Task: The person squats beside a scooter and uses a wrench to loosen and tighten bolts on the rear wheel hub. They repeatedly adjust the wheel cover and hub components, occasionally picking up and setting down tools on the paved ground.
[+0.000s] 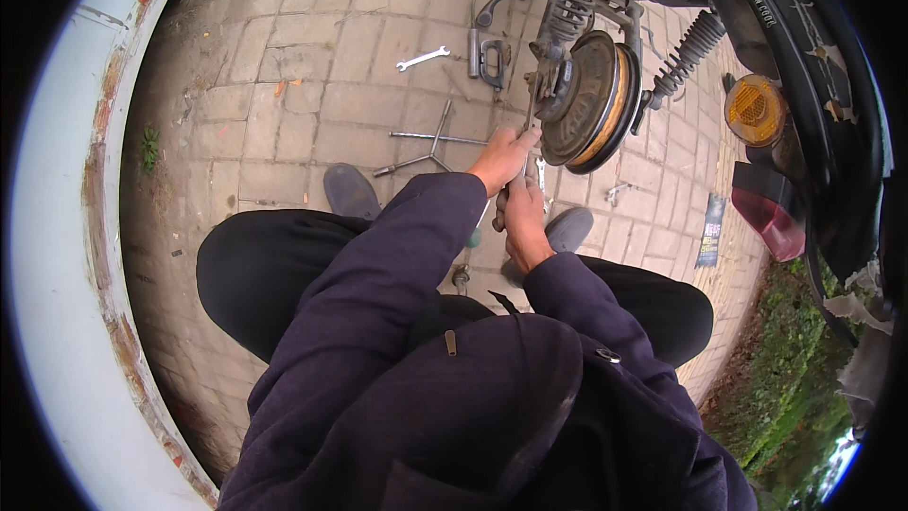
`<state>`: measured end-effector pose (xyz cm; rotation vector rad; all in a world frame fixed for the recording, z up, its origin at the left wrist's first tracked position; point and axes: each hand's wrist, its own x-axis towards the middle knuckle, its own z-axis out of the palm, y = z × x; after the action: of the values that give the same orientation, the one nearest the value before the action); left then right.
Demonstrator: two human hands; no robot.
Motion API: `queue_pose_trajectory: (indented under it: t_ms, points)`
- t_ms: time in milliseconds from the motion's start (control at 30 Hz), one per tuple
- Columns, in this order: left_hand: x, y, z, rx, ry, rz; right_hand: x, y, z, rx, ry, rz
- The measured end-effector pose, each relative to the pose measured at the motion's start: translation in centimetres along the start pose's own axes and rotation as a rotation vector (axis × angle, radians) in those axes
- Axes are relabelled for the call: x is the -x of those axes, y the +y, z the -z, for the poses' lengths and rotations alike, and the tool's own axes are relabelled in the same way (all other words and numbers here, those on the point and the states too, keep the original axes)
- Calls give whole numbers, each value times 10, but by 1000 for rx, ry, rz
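In front of me is a dusty round brake drum (pixel 579 104) with a rusty-orange band, mounted on a raised vehicle axle. My left hand (pixel 504 161) is closed around a slim metal tool (pixel 527 121) whose upper end reaches the rusty bolts beside the drum; its exact kind is unclear. Just below, my right hand (pixel 525 218) is closed, fingers curled round the lower part of what looks like the same tool. Behind the hands lies a small wrench (pixel 541 173) on the paving. A green-ended item (pixel 475 235) is partly hidden by my left sleeve.
On the brick paving lie a Y-shaped socket wrench (pixel 433 144), an open-ended wrench (pixel 423 59), a grey clamp-like part (pixel 494 64) and a small metal piece (pixel 617 193). Spring shock absorbers (pixel 690 55) flank the drum. A red tail light (pixel 771 218) hangs at right; a white painted panel (pixel 71 227) stands left.
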<state>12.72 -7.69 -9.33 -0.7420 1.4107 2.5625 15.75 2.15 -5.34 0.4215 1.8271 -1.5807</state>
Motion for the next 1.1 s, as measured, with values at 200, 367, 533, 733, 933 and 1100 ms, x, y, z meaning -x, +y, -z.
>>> queue_pose_trajectory:
  t_ms: [200, 367, 533, 733, 933, 1100]
  points:
    - [5, -2, -9, 237, 11, 104, -1, 2, 4, 5, 34, -23]
    - [3, -5, -10, 314, -5, 103, 2, 1, 2, -14, 45, -41]
    - [4, 0, -24, 321, 48, 108, 7, -16, 14, -35, 28, -157]
    - [8, 16, -37, 343, 133, 151, 17, -38, 13, -125, -14, -193]
    - [5, 41, -46, 508, 177, 309, 32, -72, 11, -198, -34, -247]
    - [3, 63, -51, 652, 193, 456, 43, -108, 14, -305, -196, -257]
